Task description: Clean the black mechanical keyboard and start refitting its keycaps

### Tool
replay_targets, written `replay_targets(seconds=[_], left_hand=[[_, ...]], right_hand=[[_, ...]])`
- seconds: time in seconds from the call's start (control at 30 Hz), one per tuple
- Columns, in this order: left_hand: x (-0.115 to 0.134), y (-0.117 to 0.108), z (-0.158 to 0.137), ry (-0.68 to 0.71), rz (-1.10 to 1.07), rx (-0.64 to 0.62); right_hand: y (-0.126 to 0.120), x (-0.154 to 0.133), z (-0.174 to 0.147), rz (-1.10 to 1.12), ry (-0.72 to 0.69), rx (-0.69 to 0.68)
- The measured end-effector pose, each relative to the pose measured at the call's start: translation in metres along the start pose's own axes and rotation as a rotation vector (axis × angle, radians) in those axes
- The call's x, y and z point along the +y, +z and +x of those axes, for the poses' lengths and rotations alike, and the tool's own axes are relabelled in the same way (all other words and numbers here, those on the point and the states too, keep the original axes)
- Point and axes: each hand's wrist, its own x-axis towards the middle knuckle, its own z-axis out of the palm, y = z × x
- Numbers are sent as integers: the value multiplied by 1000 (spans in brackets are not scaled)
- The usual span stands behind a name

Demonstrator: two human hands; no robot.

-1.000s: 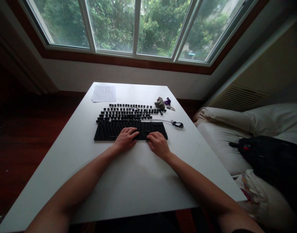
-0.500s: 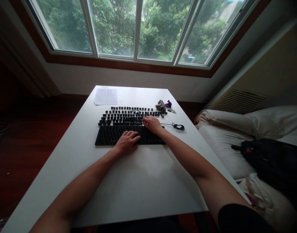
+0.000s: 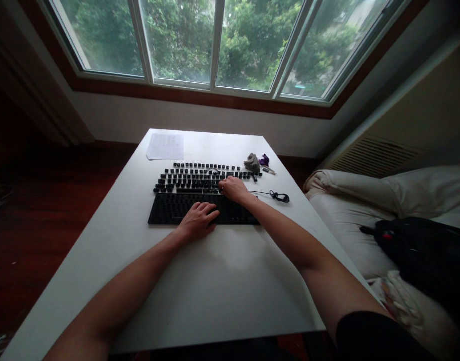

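A black keyboard (image 3: 164,209) lies on the white table, its upper face dark and hard to make out in detail. Behind it, loose black keycaps (image 3: 190,177) stand in several rows. My left hand (image 3: 197,219) rests on the keyboard's front middle part with the fingers spread. Over the keyboard's back edge, my right hand (image 3: 233,189) reaches to the nearest keycaps with its fingers curled together. Whatever lies between those fingertips is hidden. The keyboard's cable (image 3: 279,196) is bundled to the right of my right hand.
A printed sheet of paper (image 3: 165,147) lies at the table's back left. A grey cloth (image 3: 251,163), a purple cloth (image 3: 264,160) and a slim tool (image 3: 269,171) lie at the back right. Beyond the table's right edge, a black bag (image 3: 421,245) rests on a pale sofa (image 3: 338,220).
My right hand has shifted slightly and its fingers have curled in more at the keycaps. My left hand stays on the keyboard. The view has tilted a little.
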Motion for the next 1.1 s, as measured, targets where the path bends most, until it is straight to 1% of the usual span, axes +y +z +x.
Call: replay_targets(seconds=[0.4, 0.57, 0.7, 0.87, 1.0, 1.1], left_hand=[[1, 2, 0, -7, 4, 10], [2, 1, -1, -7, 6, 15], [-2, 0, -1, -6, 4, 16], [-9, 2, 1, -10, 6, 26], [-9, 7, 2, -16, 9, 38], [-7, 9, 3, -24, 9, 47]], right_hand=[[1, 5, 2, 31, 57, -46], [-1, 4, -1, 22, 64, -42], [-2, -1, -12, -1, 92, 26], [-3, -8, -41, 0, 71, 138], [-3, -6, -60, 75, 33, 186], [3, 2, -63, 178, 63, 221]])
